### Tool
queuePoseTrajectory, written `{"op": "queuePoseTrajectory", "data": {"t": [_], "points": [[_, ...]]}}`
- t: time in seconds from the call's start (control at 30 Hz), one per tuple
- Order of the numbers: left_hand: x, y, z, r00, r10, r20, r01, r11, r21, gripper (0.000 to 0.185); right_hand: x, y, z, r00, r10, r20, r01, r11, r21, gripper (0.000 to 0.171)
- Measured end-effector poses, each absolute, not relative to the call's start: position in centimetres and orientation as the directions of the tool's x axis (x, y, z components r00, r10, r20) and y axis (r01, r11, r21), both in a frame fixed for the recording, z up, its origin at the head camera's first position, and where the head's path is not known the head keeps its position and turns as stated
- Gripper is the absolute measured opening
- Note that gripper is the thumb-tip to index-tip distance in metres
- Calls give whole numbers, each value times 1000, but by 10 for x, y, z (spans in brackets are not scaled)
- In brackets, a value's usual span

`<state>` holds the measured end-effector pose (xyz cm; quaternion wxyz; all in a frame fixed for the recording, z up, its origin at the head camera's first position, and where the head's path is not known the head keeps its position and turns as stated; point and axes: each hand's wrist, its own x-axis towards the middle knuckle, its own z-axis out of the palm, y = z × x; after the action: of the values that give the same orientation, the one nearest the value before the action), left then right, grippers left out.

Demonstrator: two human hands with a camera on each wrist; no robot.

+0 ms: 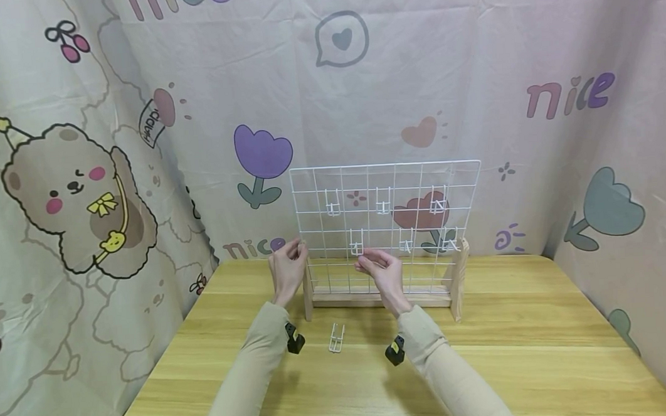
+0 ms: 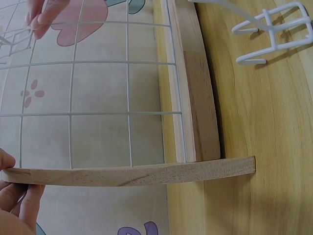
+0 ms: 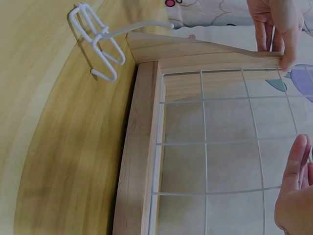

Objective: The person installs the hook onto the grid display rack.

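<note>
A white wire grid panel [image 1: 379,218] stands upright in a wooden base [image 1: 366,299]. At its left end, my left hand [image 1: 288,270] grips the top of the wooden side post [image 2: 132,175] between thumb and fingers. My right hand [image 1: 383,271] is in front of the grid, its thumb and fingertips pinching the low end of a white wire hook [image 1: 357,243]. That hook hangs leftmost in the lower row. Another white hook [image 1: 337,338] lies loose on the table in front of the base, its prong pointing up in the right wrist view.
More white hooks hang on the grid, among them an upper-left one [image 1: 333,205] and a lower-right one [image 1: 450,241]. The right wooden post [image 1: 458,280] holds the other end. A wood-grain table [image 1: 543,335] lies below, with a printed curtain [image 1: 461,57] behind.
</note>
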<state>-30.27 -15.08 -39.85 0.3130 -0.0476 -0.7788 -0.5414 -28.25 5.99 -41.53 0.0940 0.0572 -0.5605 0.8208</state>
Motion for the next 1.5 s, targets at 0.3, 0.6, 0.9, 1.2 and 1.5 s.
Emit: {"op": "queuePoseTrajectory", "data": {"t": [0.3, 0.6, 0.9, 1.2, 1.5], "points": [[-302, -151, -398, -811, -261, 524, 404, 399, 823, 31, -281, 61, -418, -976, 80, 202, -217, -335, -917, 35], [-304, -151, -399, -800, -264, 538, 413, 408, 814, 29, -272, 61, -430, -981, 41, 190, -194, -182, -964, 30], [-304, -151, -398, -801, -263, 538, 412, 410, 813, 29, -256, 54, -459, -928, -330, 176, -228, 128, -965, 30], [-303, -152, -399, -814, -254, 523, 399, 409, 821, 32, -245, 47, -475, -869, -472, 151, -290, 239, -927, 30], [-304, -152, -400, -807, -256, 533, 406, 415, 814, 30, -245, 45, -482, -863, -488, 126, -289, 273, -917, 18]]}}
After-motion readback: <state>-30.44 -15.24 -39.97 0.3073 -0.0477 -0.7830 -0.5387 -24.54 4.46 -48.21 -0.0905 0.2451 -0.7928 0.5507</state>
